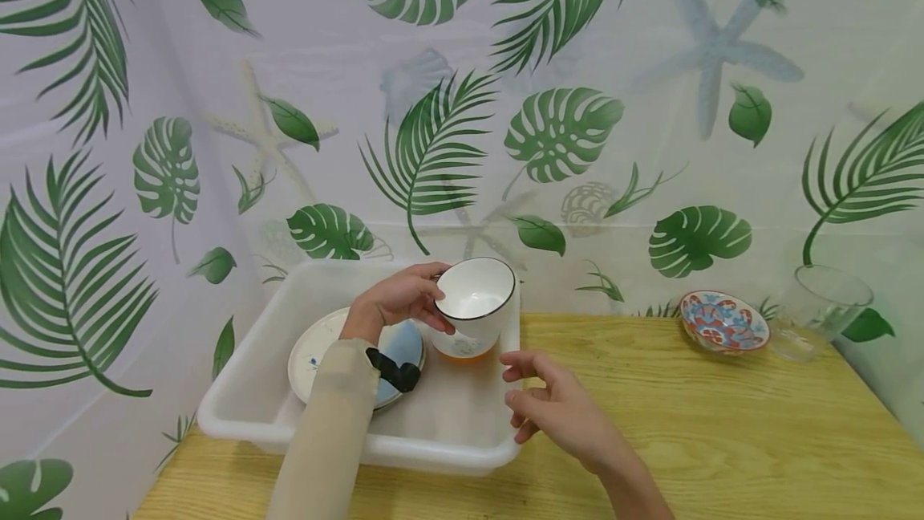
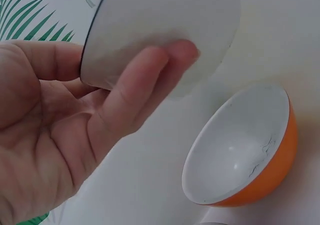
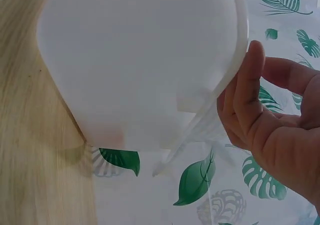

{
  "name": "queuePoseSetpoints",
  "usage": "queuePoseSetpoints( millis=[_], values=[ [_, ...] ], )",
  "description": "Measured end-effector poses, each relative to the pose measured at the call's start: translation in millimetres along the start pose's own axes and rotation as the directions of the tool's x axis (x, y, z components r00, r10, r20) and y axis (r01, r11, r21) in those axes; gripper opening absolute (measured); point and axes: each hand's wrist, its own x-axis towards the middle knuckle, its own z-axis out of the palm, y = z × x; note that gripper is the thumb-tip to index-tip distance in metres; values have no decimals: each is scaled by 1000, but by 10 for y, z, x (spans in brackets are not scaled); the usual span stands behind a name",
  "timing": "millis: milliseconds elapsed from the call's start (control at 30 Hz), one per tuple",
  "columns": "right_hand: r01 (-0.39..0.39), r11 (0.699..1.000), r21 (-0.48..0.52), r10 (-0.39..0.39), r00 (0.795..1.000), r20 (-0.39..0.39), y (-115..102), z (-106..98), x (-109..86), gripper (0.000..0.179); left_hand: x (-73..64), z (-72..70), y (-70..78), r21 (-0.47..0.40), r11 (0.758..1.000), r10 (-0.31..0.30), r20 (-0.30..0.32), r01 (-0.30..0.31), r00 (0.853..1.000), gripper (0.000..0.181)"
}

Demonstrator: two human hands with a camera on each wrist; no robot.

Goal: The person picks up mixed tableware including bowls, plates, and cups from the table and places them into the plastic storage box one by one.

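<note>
My left hand [image 1: 404,299] grips a white bowl with a thin dark rim [image 1: 480,287], the thumb at its rim and the fingers under its side. The bowl is tilted, its mouth facing up toward the head camera. Below it, inside the white plastic basin [image 1: 433,452], lies an orange bowl with a white inside [image 2: 240,145], tilted on its side in the left wrist view. My right hand [image 1: 559,404] hovers at the basin's right rim, fingers loosely bent and holding nothing. In the right wrist view its fingertips overlap that rim.
A cream plate [image 1: 303,355] and a blue plate [image 1: 404,341] lie in the basin's left part, partly behind my left forearm. On the wooden table [image 1: 650,424] at the far right stand a patterned red-and-blue bowl [image 1: 724,322] and a clear glass container [image 1: 819,311]. A leaf-print sheet [image 1: 433,46] hangs behind.
</note>
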Motion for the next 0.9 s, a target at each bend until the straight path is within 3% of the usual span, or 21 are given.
queuePoseSetpoints(
  millis=[533,900],
  values=[
    [6,1000,-25,-6,1000,1,30,10,9,39,43,-63,-69,-53,990,-137,-87,132,987,62],
    [-2,1000,-19,2,1000,-2,36,23,24,38,81,-61,-147,88,982,-157,-109,167,982,53]
  ],
)
